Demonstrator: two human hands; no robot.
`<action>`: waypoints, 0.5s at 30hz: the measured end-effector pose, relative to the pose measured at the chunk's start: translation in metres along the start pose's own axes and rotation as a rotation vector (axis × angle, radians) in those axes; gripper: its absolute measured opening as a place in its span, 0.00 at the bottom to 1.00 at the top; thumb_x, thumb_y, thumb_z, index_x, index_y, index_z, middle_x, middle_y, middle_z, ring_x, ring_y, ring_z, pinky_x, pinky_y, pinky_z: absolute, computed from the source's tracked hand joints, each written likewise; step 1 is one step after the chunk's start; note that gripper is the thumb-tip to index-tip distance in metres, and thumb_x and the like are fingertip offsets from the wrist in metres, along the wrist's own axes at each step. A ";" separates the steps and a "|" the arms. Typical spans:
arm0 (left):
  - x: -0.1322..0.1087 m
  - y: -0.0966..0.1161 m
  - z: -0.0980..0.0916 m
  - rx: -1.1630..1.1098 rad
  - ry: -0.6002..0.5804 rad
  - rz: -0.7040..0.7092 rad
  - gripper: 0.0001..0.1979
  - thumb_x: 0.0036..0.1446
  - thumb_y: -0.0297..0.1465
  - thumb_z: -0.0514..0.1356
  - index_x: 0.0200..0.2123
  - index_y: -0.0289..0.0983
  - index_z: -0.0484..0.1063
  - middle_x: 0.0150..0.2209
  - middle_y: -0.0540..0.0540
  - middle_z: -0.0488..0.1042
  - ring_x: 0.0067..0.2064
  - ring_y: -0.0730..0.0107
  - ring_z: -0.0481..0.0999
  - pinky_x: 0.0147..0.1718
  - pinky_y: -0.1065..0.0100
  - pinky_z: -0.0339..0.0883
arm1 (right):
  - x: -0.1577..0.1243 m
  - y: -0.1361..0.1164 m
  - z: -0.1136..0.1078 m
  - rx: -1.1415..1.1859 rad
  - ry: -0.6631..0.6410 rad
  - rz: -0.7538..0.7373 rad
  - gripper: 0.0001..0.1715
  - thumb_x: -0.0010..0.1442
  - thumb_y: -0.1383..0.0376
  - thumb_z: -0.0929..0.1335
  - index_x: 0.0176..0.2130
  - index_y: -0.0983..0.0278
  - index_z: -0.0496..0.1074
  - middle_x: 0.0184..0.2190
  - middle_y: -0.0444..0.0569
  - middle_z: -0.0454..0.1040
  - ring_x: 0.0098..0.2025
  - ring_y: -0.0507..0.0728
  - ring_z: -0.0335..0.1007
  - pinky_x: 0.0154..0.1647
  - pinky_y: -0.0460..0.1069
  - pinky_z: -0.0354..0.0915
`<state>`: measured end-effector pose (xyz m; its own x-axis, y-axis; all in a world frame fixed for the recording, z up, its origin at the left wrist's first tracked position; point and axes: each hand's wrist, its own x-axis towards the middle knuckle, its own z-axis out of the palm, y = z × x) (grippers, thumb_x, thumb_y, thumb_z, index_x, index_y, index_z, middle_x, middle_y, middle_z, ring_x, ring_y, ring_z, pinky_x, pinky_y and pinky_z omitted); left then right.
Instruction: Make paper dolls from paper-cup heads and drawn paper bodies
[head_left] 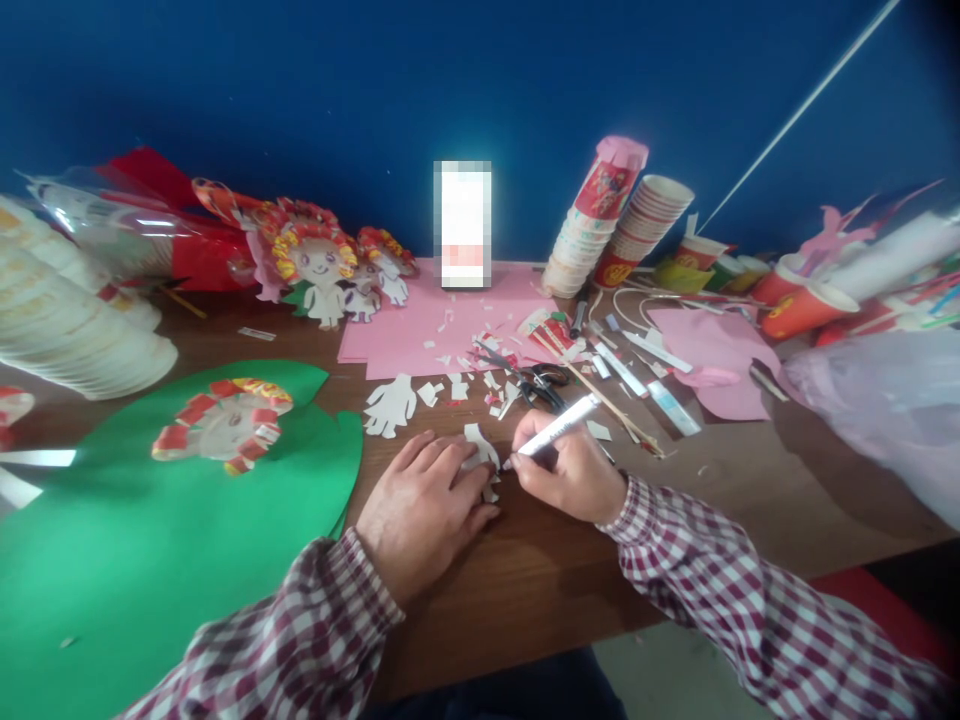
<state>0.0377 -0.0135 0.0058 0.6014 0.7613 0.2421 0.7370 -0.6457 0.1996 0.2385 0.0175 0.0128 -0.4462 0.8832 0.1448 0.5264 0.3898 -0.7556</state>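
My left hand lies flat on the brown table, its fingers stretched over a small white paper cutout and pressing it down. Between the fingers of my right hand is a white marker, its tip at the cutout's right edge. Part of the cutout is hidden under my left fingers. Just beyond, another white paper figure cutout rests on the table. Black-handled scissors lie among paper scraps past my right hand.
Green paper covers the left side, bearing a paper flower head. Finished paper dolls stand behind. Stacked paper cups lean by the blue wall. Pink sheets, wooden sticks and a plastic bag lie around.
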 end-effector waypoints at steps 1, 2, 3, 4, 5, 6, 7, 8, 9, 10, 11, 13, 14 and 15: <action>0.000 0.000 0.000 0.000 0.000 0.000 0.14 0.59 0.37 0.56 0.44 0.37 0.72 0.47 0.40 0.71 0.48 0.54 0.69 0.51 0.48 0.62 | 0.000 0.000 0.000 -0.004 0.000 -0.002 0.03 0.54 0.68 0.66 0.29 0.63 0.64 0.22 0.40 0.65 0.23 0.49 0.59 0.24 0.44 0.57; 0.000 0.000 0.000 0.000 -0.002 0.001 0.14 0.59 0.37 0.56 0.44 0.37 0.72 0.47 0.40 0.71 0.48 0.54 0.69 0.51 0.48 0.62 | 0.000 0.000 0.000 -0.008 0.002 -0.006 0.03 0.54 0.68 0.66 0.29 0.63 0.64 0.22 0.41 0.65 0.23 0.49 0.59 0.24 0.45 0.57; 0.000 0.000 0.000 0.001 -0.003 0.001 0.14 0.59 0.37 0.56 0.44 0.37 0.72 0.47 0.40 0.71 0.48 0.54 0.69 0.51 0.48 0.62 | 0.000 0.000 0.000 -0.012 0.002 -0.009 0.03 0.54 0.68 0.66 0.29 0.63 0.64 0.22 0.41 0.65 0.23 0.49 0.59 0.25 0.45 0.57; 0.000 0.000 0.000 0.002 -0.004 0.002 0.14 0.59 0.37 0.56 0.44 0.37 0.72 0.47 0.40 0.71 0.48 0.54 0.69 0.51 0.48 0.62 | 0.000 0.000 0.000 -0.015 0.001 -0.012 0.03 0.54 0.68 0.66 0.29 0.63 0.64 0.22 0.41 0.65 0.23 0.50 0.60 0.25 0.45 0.57; 0.000 0.000 0.000 0.004 -0.003 0.002 0.14 0.59 0.37 0.56 0.44 0.37 0.72 0.47 0.40 0.71 0.48 0.54 0.69 0.51 0.48 0.62 | 0.000 0.000 0.000 -0.016 0.002 -0.015 0.03 0.54 0.68 0.66 0.29 0.63 0.64 0.22 0.41 0.65 0.24 0.50 0.60 0.25 0.45 0.57; 0.000 0.000 0.000 0.005 -0.001 0.002 0.13 0.59 0.38 0.56 0.43 0.37 0.72 0.47 0.40 0.71 0.48 0.54 0.69 0.51 0.47 0.62 | 0.000 0.000 0.000 -0.017 0.003 -0.016 0.03 0.54 0.68 0.66 0.29 0.63 0.64 0.22 0.41 0.65 0.24 0.50 0.60 0.25 0.45 0.57; 0.000 0.000 0.000 0.005 0.003 0.002 0.13 0.58 0.38 0.56 0.43 0.37 0.72 0.46 0.40 0.71 0.48 0.54 0.70 0.51 0.47 0.62 | 0.000 0.000 0.000 -0.017 0.003 -0.017 0.03 0.53 0.68 0.66 0.29 0.63 0.64 0.22 0.41 0.65 0.24 0.50 0.60 0.25 0.45 0.57; 0.000 0.000 0.000 0.006 0.007 0.003 0.13 0.58 0.38 0.57 0.43 0.37 0.72 0.46 0.40 0.71 0.48 0.54 0.70 0.51 0.47 0.62 | 0.000 0.000 0.001 -0.016 0.004 -0.018 0.03 0.53 0.69 0.66 0.29 0.63 0.64 0.22 0.40 0.65 0.24 0.50 0.60 0.25 0.45 0.57; 0.000 0.000 0.000 0.005 0.009 0.003 0.13 0.58 0.37 0.57 0.43 0.37 0.72 0.46 0.40 0.71 0.48 0.54 0.70 0.51 0.47 0.62 | 0.000 0.000 0.001 -0.014 0.005 -0.020 0.03 0.53 0.69 0.66 0.29 0.63 0.65 0.22 0.40 0.65 0.23 0.49 0.60 0.25 0.45 0.57; 0.000 0.000 0.000 0.003 0.010 0.002 0.13 0.58 0.37 0.57 0.44 0.37 0.72 0.46 0.40 0.71 0.48 0.54 0.70 0.51 0.47 0.62 | 0.000 0.000 0.001 -0.010 0.006 -0.025 0.03 0.53 0.69 0.66 0.29 0.63 0.65 0.22 0.40 0.65 0.24 0.49 0.60 0.25 0.45 0.57; 0.000 0.000 0.000 0.001 0.010 0.001 0.13 0.58 0.37 0.57 0.44 0.37 0.72 0.46 0.40 0.71 0.48 0.54 0.70 0.51 0.47 0.62 | 0.000 -0.001 0.001 -0.004 0.006 -0.025 0.03 0.52 0.69 0.66 0.29 0.63 0.65 0.22 0.40 0.65 0.24 0.49 0.60 0.25 0.45 0.57; 0.000 0.000 0.000 -0.003 0.006 0.000 0.13 0.58 0.37 0.57 0.44 0.37 0.72 0.46 0.40 0.71 0.47 0.54 0.70 0.51 0.47 0.63 | 0.000 -0.002 0.000 0.032 -0.001 0.001 0.03 0.52 0.69 0.66 0.29 0.63 0.65 0.22 0.40 0.65 0.23 0.49 0.60 0.24 0.44 0.57; 0.000 0.000 0.000 -0.003 0.006 0.000 0.13 0.58 0.37 0.57 0.43 0.37 0.72 0.46 0.40 0.71 0.47 0.54 0.70 0.51 0.47 0.63 | 0.001 -0.002 -0.001 0.064 -0.004 0.027 0.03 0.52 0.69 0.66 0.28 0.63 0.65 0.21 0.40 0.65 0.23 0.49 0.59 0.23 0.44 0.57; 0.000 0.000 0.000 -0.001 0.007 0.000 0.13 0.58 0.37 0.57 0.43 0.37 0.72 0.46 0.40 0.71 0.47 0.54 0.70 0.51 0.47 0.63 | 0.001 -0.003 -0.002 0.102 -0.002 0.056 0.03 0.53 0.69 0.66 0.28 0.63 0.64 0.21 0.40 0.64 0.22 0.49 0.58 0.22 0.44 0.56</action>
<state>0.0372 -0.0136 0.0060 0.5994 0.7608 0.2488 0.7366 -0.6460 0.2005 0.2380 0.0178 0.0166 -0.4196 0.9022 0.0996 0.4741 0.3114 -0.8235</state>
